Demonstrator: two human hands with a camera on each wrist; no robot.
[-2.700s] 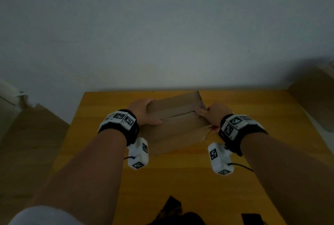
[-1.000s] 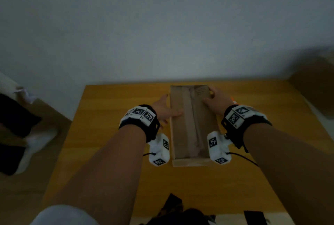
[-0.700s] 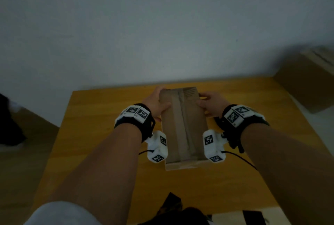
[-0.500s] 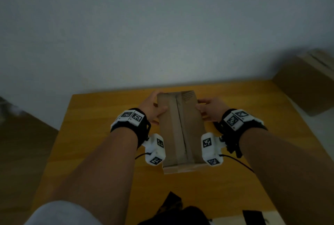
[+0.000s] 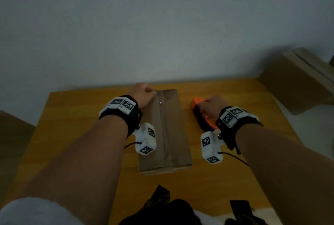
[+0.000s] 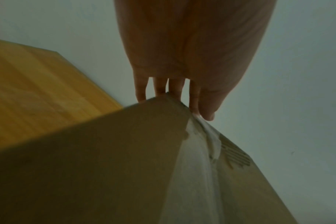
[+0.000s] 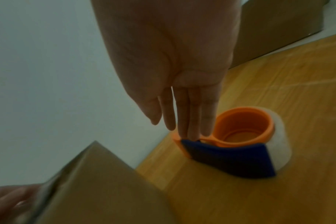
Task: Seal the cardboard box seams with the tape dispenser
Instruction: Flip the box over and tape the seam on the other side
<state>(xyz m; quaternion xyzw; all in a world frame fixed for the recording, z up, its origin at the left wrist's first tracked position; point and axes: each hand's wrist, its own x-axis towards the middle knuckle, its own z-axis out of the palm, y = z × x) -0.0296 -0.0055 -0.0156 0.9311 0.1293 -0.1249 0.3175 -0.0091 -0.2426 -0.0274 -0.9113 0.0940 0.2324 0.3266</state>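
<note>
A brown cardboard box (image 5: pixel 168 134) lies lengthwise on the wooden table (image 5: pixel 77 127), with a strip of clear tape (image 6: pixel 196 174) along its top seam. My left hand (image 5: pixel 142 94) is at the box's far left corner. Its straight fingers (image 6: pixel 159 87) reach down past the far edge, the thumb by the crinkled tape end. An orange and blue tape dispenser (image 5: pixel 198 114) lies on the table right of the box. My right hand (image 5: pixel 210 107) is over it, and straight fingertips (image 7: pixel 190 133) touch it where the blue guard (image 7: pixel 230 159) meets the orange ring.
A larger cardboard box (image 5: pixel 298 82) stands past the table's far right corner. Dark fabric (image 5: pixel 162 208) lies at the table's near edge. A plain wall runs right behind the table's far edge.
My right hand has left the box and moved right onto the tape dispenser. My left hand has shifted to the box's far left corner. The box lies still, lengthwise.
</note>
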